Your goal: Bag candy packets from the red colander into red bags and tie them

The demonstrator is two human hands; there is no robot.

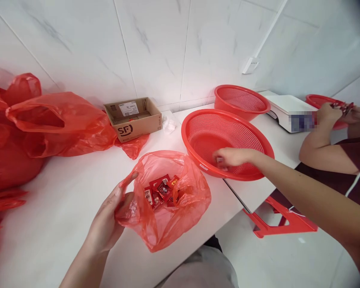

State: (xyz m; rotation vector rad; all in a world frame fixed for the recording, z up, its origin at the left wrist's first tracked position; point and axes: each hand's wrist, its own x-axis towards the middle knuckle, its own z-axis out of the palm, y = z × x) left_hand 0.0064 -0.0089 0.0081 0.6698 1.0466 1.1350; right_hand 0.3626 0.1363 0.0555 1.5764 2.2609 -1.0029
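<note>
My left hand grips the rim of a red plastic bag between thumb and fingers, holding its mouth wide. Several small red snack packets with printed wrappers lie inside the bag, which rests on the white table. To the right, my right hand reaches down into a large red plastic colander. Its fingers are closed and a little blurred around a small packet near the colander's front wall.
Full red bags crowd the left side, beside an open cardboard box and crumpled white tissue. Behind stand another colander and a white scale. A co-worker's hands hold packets at right. A red stool stands below.
</note>
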